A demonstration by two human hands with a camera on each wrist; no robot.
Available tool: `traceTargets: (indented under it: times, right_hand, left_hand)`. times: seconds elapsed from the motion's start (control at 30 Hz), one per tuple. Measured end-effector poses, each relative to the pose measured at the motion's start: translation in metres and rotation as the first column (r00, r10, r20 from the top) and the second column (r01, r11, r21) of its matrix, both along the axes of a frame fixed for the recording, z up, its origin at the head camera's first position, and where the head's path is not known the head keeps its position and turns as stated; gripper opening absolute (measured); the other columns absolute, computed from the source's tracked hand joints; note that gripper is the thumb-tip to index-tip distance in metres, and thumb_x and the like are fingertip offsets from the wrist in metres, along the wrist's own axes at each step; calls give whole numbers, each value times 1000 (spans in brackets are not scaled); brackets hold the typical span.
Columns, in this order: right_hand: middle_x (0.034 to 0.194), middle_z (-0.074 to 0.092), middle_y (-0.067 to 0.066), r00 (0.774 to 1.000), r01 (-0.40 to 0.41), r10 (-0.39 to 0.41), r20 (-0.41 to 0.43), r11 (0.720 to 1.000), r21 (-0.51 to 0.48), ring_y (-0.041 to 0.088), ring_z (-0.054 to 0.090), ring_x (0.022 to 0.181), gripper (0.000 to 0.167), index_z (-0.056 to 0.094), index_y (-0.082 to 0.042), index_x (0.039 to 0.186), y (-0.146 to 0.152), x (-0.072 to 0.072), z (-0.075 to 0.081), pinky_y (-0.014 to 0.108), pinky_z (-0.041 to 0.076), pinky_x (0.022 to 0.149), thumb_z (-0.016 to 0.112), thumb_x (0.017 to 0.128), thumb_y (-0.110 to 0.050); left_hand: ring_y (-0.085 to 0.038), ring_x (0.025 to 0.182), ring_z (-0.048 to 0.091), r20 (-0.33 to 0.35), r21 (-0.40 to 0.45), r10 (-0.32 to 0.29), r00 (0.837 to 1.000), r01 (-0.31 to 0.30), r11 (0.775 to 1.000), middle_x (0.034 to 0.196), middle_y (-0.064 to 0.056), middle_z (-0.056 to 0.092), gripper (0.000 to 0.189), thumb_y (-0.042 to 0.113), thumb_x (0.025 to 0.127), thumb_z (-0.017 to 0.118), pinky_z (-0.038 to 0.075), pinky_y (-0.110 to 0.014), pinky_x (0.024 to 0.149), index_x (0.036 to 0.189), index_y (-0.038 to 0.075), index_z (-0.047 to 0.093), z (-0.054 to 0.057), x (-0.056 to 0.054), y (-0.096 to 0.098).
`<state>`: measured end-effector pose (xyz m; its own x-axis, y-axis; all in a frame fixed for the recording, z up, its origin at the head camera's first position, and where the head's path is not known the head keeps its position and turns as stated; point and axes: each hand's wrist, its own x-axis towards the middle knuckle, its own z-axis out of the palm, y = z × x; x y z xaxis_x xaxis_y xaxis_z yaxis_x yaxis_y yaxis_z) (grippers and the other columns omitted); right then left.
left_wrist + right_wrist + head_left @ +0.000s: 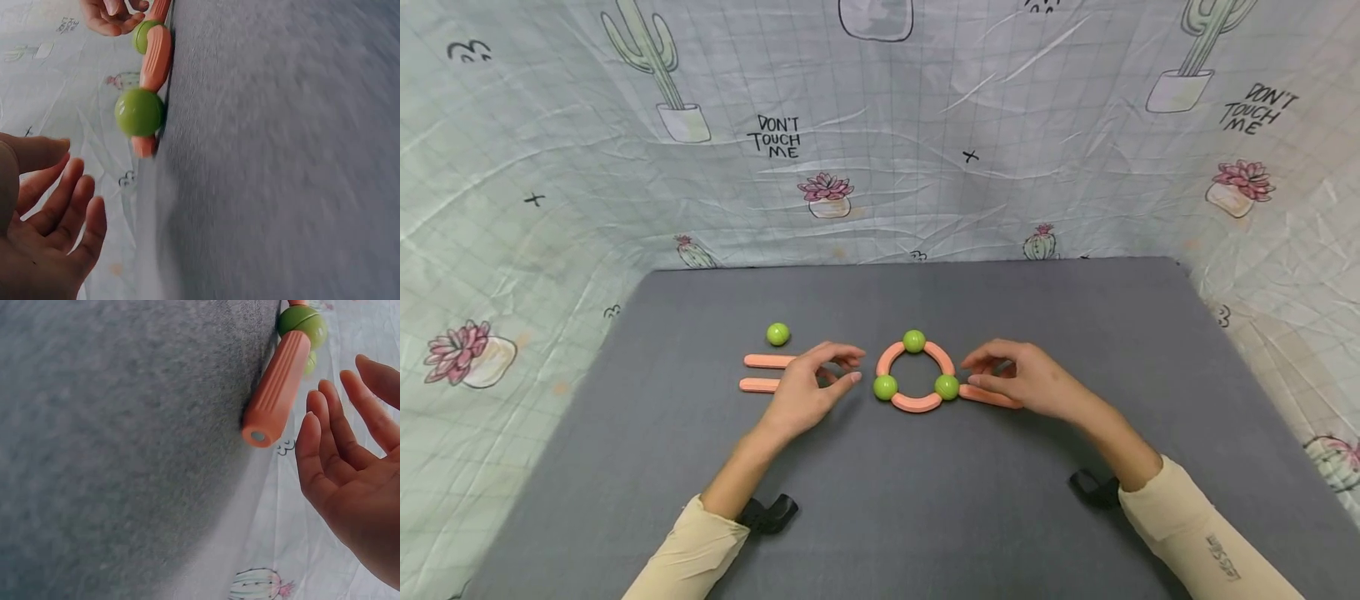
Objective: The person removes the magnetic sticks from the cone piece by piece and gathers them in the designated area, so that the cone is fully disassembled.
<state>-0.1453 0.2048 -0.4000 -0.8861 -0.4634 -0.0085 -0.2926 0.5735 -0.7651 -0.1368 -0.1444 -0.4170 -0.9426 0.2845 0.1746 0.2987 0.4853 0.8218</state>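
Observation:
A ring of three curved orange sticks [917, 403] and three green balls [913, 341] lies flat on the grey table. From its right-hand ball [947, 387] a straight orange stick [990, 397] points outward to the right; its grooved side and a round metal dot on its end [257, 435] show in the right wrist view. My right hand [1026, 377] hovers over that stick, fingers relaxed and holding nothing. Left of the ring, my left hand [805, 392] hangs with loosely bent fingers and thumb apart, covering the right ends of two loose straight sticks.
The two loose orange sticks, an upper one [767, 361] and a lower one [758, 385], lie side by side at the left. Behind them sits a single green ball [778, 334]. Patterned cloth [910, 208] hangs around the back and sides of the table [925, 517].

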Motion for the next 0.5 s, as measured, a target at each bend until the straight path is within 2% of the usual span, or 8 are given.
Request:
traceTargets:
  times: [0.13,0.3,0.5]
  right_hand:
    - [107,74,0,1000,2,-2,-13,1000,6,15,68,99,23,76,-11,119,5,2,-3,30,57,85,75,97,-18]
    - [108,74,-2,1000,-1,1,27,1000,12,12,67,99,25,75,-13,121,9,6,-7,28,57,86,76,97,-21]
    - [112,74,3,998,9,-11,62,999,33,16,68,100,28,75,-13,121,14,8,-5,29,57,84,78,95,-23]
  left_hand:
    - [-16,104,66,-60,0,-20,998,20,1000,112,-4,72,27,11,96,75,56,-31,82,123,11,74,-1,-4,14]
    - [-19,103,68,-79,1,-60,995,61,998,113,-4,72,25,10,97,74,58,-36,82,123,11,74,-4,-5,29]
    - [-25,95,66,-128,4,-122,984,124,992,114,-9,72,26,9,95,77,58,-44,85,121,6,74,-4,-5,44]
